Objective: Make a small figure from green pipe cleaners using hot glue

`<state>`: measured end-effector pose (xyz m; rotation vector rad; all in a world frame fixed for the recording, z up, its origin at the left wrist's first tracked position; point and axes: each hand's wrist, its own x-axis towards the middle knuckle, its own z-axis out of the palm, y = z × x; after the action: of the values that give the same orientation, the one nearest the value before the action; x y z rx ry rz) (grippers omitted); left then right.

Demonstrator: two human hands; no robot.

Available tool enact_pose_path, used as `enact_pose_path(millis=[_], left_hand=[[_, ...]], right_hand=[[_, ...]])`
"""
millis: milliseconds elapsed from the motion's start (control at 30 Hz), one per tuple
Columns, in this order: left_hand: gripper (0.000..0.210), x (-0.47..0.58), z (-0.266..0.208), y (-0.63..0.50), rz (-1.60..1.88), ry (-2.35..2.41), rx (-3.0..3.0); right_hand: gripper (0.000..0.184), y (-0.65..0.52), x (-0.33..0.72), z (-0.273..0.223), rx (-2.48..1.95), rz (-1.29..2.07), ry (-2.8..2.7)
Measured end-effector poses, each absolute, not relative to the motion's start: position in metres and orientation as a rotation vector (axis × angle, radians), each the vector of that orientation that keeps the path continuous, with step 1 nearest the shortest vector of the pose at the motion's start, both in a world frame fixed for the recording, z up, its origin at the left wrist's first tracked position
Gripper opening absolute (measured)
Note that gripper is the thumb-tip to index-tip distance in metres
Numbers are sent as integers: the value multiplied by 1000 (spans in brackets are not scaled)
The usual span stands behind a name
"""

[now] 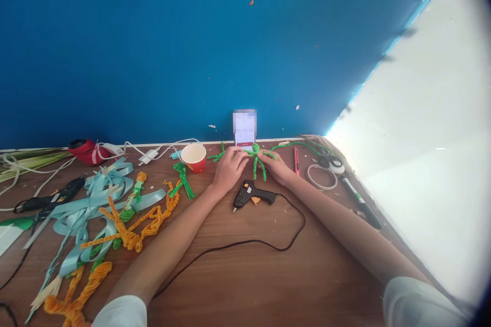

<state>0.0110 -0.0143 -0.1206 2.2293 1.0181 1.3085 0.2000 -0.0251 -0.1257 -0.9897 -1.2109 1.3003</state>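
A small green twisted-yarn figure (256, 149), with a round head, arms and two hanging legs, is held up between my two hands. My left hand (229, 167) closes its fingers on the figure's left side. On the opposite side my right hand (276, 165) pinches it, the fingertips partly hidden. Just below the hands a black hot glue gun (249, 193) lies on its side, nozzle toward the lower left. Behind the figure a phone (244, 125) leans upright on the wall, its screen lit. Another green yarn piece (218, 155) lies beside my left hand.
A red paper cup (197, 164) stands left of my hands, near a green yarn bundle (184, 180). Orange yarn shapes (130, 237) and light blue ribbon (82, 209) cover the left. A red cutter (296, 160), tape ring (321, 177) and marker (361, 203) lie right. A black cord (230, 242) crosses the table.
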Motion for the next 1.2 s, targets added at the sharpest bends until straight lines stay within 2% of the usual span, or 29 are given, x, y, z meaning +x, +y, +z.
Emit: enact_pose_path(millis=[167,600,867,1033,1200], left_hand=[[28,7,-124,-11,1186,1063,2566],[29,5,-120,-11,1071,936,2668],[30,9,-122,-11,1176,1068,2744],[28,14,-115,-19,1169,1194,2717],[19,22,-98,-20,1203,1122,2159]], right_hand=[[33,-23,202,-124,-974,1356,-1200],[34,-27,206,-118,-923,1439,-1385],[36,-30,192,-112,-961,1410,-1333],[36,-32,185,-109,-1073,1233,-1352],[28,-32,191,-98,-1019,803,-1734]])
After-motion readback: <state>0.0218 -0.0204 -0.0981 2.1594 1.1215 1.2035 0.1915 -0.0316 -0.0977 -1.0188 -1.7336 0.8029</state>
